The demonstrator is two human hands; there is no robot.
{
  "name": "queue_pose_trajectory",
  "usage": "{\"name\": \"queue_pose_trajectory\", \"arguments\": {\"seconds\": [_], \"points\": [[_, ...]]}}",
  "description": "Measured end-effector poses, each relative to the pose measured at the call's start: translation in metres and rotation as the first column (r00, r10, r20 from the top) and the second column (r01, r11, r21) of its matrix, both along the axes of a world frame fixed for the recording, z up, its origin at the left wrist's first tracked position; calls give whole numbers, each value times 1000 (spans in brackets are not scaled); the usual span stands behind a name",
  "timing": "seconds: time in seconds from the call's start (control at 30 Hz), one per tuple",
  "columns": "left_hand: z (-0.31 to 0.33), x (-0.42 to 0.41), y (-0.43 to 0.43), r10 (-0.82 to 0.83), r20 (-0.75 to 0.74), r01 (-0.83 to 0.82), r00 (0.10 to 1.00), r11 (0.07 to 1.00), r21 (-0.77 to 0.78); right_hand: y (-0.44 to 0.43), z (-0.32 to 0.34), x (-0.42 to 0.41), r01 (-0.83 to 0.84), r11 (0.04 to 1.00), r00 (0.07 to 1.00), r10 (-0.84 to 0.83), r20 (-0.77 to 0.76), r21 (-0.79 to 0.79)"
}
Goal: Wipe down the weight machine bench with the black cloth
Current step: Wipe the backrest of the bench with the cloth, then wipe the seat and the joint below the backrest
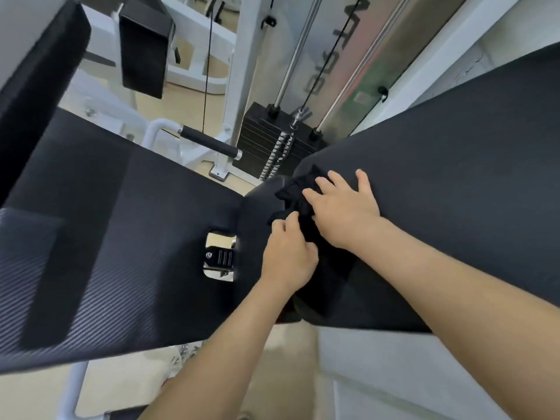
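- While both bare hands meet at frame centre, the black cloth (295, 201) lies bunched on the rounded end of the right bench pad (454, 183), at 12 o'clock from the left hand.
- Right hand (345, 213): palm down, fingers spread and mostly flat, pressing the cloth onto the pad; thumb rests on bare pad.
- Left hand (288, 253): fingers curled in, pinching the cloth's near edge.
- Left bench pad (106, 237) sits at 9 o'clock from the hands, ribbed texture, nothing lying on it.
- Gap between pads shows a metal bracket (219, 257), just beside the left hand at 9 o'clock.
- Weight stack (272, 144) at 12 o'clock, behind the pads; black handle grip (209, 142) at 11 o'clock.
- No containers in view.
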State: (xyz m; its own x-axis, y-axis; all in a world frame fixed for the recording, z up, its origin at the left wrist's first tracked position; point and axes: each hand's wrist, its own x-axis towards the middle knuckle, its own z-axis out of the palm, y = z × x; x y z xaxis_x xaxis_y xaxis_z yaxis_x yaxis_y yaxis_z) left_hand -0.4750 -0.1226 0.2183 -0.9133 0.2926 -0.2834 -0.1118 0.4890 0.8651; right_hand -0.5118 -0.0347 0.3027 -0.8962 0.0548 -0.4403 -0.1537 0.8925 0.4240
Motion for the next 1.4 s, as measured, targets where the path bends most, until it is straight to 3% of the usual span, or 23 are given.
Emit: {"name": "queue_pose_trajectory", "arguments": {"seconds": [0.13, 0.23, 0.47, 0.67, 0.73, 0.8, 0.9, 1.0, 1.2, 1.27, 1.33, 1.4], "points": [[-6, -71, 20, -49, -32, 46, 998, 994, -96, 5, -11, -69, -1, 1000, 1000, 1, -16, 7], [-21, -124, 30, -120, -59, 111, 991, 984, -136, 8, -27, -111, 119, 993, 992, -118, -35, 10], [-31, -191, 35, -256, -78, 250, 964, 966, -71, 10, -45, -157, 166, 986, 984, -165, -60, 16], [-39, -147, 34, 37, -81, -30, 996, 996, 78, 11, -47, -132, -66, 990, 972, 36, -231, -121], [-44, -139, 32, 29, -120, -27, 992, 999, 17, 8, -54, -117, -91, 982, 943, 31, -331, -166], [-46, -129, 26, -27, -185, 15, 982, 998, -69, 1, -66, -94, -88, 943, 893, -68, -446, -320], [-41, -95, 12, -5, -189, 3, 982, 1000, -15, -14, -75, -48, -17, 806, 809, -337, -482, -592], [-34, -44, -3, 88, -102, -77, 991, 992, 102, -29, -78, 5, -44, 780, 716, -411, -564, -624], [-34, 71, -30, 98, 43, -106, 994, 953, 284, -62, -78, 126, 150, 634, 662, -634, -399, -759], [-35, 97, -38, 61, 95, -93, 994, 923, 374, -69, -77, 154, 175, 648, 643, -645, -412, -741], [-30, 113, -48, -16, -12, 19, 1000, 936, 352, -75, -71, 177, 163, 669, 563, -666, -489, -725], [-18, 116, -56, -74, -231, 136, 970, 955, 265, -79, -55, 190, 130, 620, 416, -742, -525, -774]]}}
